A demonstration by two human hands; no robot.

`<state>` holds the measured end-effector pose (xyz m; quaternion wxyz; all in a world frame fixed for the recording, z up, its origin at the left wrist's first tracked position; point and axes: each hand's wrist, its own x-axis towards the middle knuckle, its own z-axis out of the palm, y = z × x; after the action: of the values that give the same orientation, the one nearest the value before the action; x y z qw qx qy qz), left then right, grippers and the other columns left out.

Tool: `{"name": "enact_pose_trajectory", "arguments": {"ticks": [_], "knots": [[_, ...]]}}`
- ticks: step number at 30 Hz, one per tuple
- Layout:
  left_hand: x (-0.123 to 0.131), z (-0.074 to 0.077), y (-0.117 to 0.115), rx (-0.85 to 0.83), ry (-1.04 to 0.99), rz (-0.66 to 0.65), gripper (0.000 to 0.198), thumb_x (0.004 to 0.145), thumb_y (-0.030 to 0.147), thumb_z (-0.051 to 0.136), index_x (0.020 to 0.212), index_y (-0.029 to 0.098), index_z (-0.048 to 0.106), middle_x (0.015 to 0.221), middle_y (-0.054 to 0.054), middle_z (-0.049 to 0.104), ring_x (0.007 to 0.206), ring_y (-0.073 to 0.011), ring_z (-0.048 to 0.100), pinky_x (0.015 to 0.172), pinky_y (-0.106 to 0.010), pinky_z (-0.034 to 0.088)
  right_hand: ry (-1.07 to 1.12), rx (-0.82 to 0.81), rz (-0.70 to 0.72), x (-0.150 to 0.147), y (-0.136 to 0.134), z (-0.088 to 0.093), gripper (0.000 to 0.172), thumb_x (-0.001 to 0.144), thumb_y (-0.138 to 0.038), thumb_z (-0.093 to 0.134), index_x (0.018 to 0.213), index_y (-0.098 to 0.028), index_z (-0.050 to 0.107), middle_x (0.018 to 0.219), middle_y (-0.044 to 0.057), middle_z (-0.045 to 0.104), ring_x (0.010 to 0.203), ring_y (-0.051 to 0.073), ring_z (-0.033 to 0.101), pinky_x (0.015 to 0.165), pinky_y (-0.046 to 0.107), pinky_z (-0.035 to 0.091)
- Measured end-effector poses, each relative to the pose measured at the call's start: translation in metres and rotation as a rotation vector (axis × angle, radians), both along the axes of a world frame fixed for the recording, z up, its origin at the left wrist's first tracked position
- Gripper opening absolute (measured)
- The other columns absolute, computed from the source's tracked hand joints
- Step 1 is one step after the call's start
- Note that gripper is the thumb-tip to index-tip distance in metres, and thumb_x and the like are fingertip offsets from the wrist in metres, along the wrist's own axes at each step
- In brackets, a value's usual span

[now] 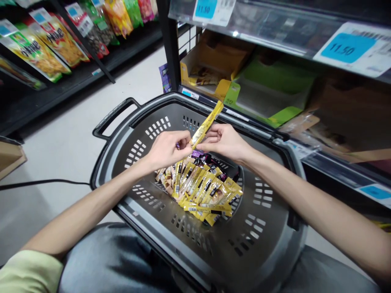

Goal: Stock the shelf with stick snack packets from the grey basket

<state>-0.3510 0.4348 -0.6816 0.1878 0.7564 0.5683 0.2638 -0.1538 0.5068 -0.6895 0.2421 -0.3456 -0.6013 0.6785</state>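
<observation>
A slim yellow snack stick packet (207, 124) slants up over the shopping basket (146, 118). My left hand (171, 148) pinches its lower end between thumb and fingers. Beside it, my right hand (224, 140) has its fingertips closed against the packet's lower right side. Below both hands, many similar yellow packets (201, 185) lie in a loose pile on the basket floor, one of them crosswise at the near side. A few purple and black packets (198, 154) show behind the pile, partly covered by my hands.
Right of the basket stands a shelf with an open yellow box (210, 69) holding some packets, a green box (269, 89) and price labels (348, 47). Bagged snacks (51, 40) fill the rack at upper left. A basket handle (117, 116) sticks out left; a cardboard box (10, 156) sits on the floor.
</observation>
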Motion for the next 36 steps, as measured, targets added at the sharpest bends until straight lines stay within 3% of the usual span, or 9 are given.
{"name": "enact_pose_trajectory", "arguments": {"ticks": [6,12,18,21,26,31,36], "knots": [[0.003,0.002,-0.001,0.030,-0.038,0.068,0.014,0.075,0.025,0.054,0.072,0.018,0.066,0.067,0.002,0.066,0.062,-0.0120,0.057,0.062,-0.027,0.042,0.047,-0.029,0.044,0.001,-0.004,-0.001,0.039,0.057,-0.029,0.095,0.087,-0.018,0.073,0.095,0.012,0.077,0.083,0.026,0.073,0.075,0.044,0.066],[0.000,0.003,0.003,-0.080,-0.396,0.121,0.024,0.070,0.020,0.062,0.093,0.017,0.066,0.083,-0.002,0.070,0.073,-0.0121,0.063,0.070,-0.025,0.051,0.018,0.018,-0.086,0.002,0.002,0.000,0.038,0.058,-0.028,0.095,0.086,-0.018,0.072,0.091,0.012,0.078,0.079,0.027,0.074,0.072,0.043,0.065],[-0.005,-0.001,0.009,-0.146,-0.660,0.123,0.019,0.070,0.019,0.070,0.088,0.014,0.065,0.091,-0.005,0.069,0.077,-0.0111,0.063,0.075,-0.026,0.053,-0.043,0.046,-0.160,0.004,0.006,0.000,0.039,0.060,-0.033,0.093,0.087,-0.016,0.072,0.085,0.011,0.078,0.077,0.025,0.074,0.062,0.036,0.060],[-0.006,-0.002,0.009,-0.140,-0.670,0.117,0.020,0.069,0.018,0.071,0.088,0.014,0.066,0.090,-0.005,0.069,0.078,-0.0112,0.062,0.075,-0.026,0.053,-0.012,0.005,-0.130,0.003,0.005,-0.004,0.042,0.059,-0.034,0.094,0.090,-0.016,0.073,0.093,0.011,0.078,0.081,0.024,0.073,0.061,0.033,0.059],[-0.006,-0.001,0.008,-0.094,-0.634,0.132,0.022,0.065,0.017,0.071,0.086,0.014,0.064,0.085,-0.003,0.068,0.076,-0.0114,0.061,0.074,-0.026,0.052,0.040,-0.089,-0.129,-0.001,-0.002,-0.005,0.045,0.053,-0.033,0.096,0.089,-0.020,0.072,0.103,0.008,0.077,0.091,0.023,0.072,0.081,0.039,0.063],[-0.004,0.002,0.006,-0.090,-0.577,0.133,0.021,0.065,0.017,0.068,0.085,0.015,0.062,0.082,-0.003,0.067,0.073,-0.0115,0.061,0.071,-0.026,0.051,0.097,-0.198,-0.127,-0.003,-0.007,0.000,0.047,0.047,-0.026,0.099,0.079,-0.022,0.066,0.093,0.003,0.076,0.086,0.018,0.071,0.089,0.036,0.062],[-0.005,0.004,0.004,-0.062,-0.480,0.119,0.018,0.070,0.021,0.068,0.086,0.015,0.063,0.084,-0.003,0.069,0.072,-0.0117,0.063,0.069,-0.026,0.051,0.122,-0.250,-0.120,-0.003,-0.006,-0.001,0.040,0.056,-0.030,0.097,0.084,-0.019,0.070,0.097,0.005,0.077,0.087,0.017,0.072,0.091,0.033,0.062]]}}
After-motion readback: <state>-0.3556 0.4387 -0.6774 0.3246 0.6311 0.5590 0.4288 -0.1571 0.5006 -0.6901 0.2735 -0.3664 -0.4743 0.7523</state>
